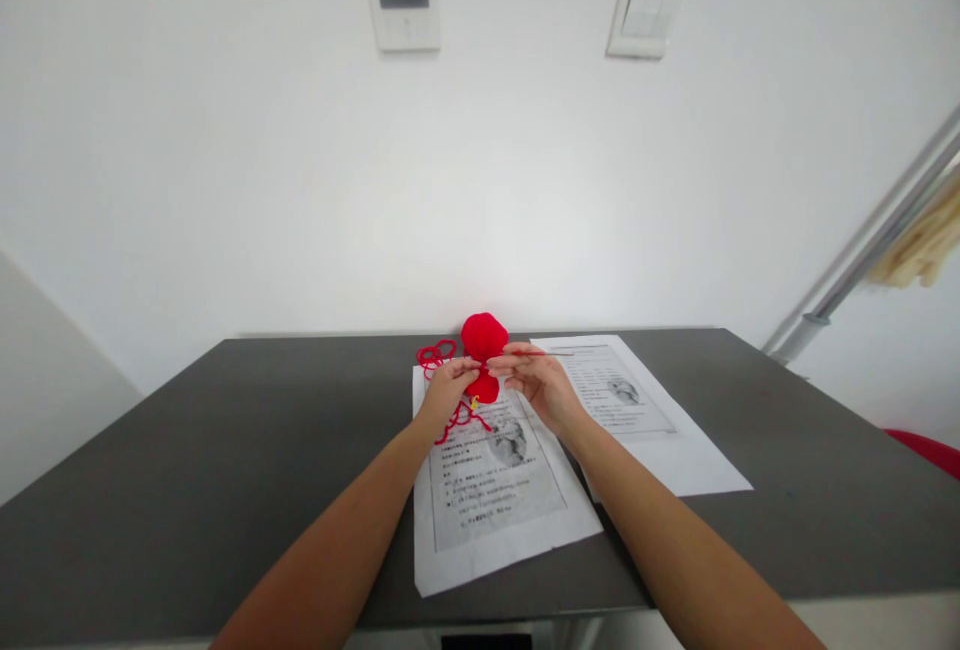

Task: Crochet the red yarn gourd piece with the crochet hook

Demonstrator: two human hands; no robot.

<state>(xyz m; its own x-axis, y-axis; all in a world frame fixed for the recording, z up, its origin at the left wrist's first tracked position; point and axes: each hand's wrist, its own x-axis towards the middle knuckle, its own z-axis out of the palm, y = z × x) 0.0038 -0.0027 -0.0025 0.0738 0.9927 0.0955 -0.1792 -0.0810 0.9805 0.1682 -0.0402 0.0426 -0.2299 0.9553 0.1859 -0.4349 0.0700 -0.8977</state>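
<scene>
My left hand (448, 392) pinches the edge of a small red crochet piece (485, 390) above the printed sheets. A thin crochet hook (541, 353) lies in my right hand (541, 385), pointing left toward the piece; its tip is hidden. My right fingers are bent close beside the red work. Just beyond both hands sits a ball of red yarn (484, 333). A small yellow stitch marker (474, 402) hangs at the piece's lower left. Loose red yarn (459, 420) trails below it, and more loops lie to the left of the ball.
Two printed sheets lie on the dark table (225, 490): a near sheet (487, 560) under my hands and a right sheet (697, 465). Behind the table stands a white wall with a wall panel (405, 25) and a light switch (645, 15). A metal pole (862, 255) slants at right.
</scene>
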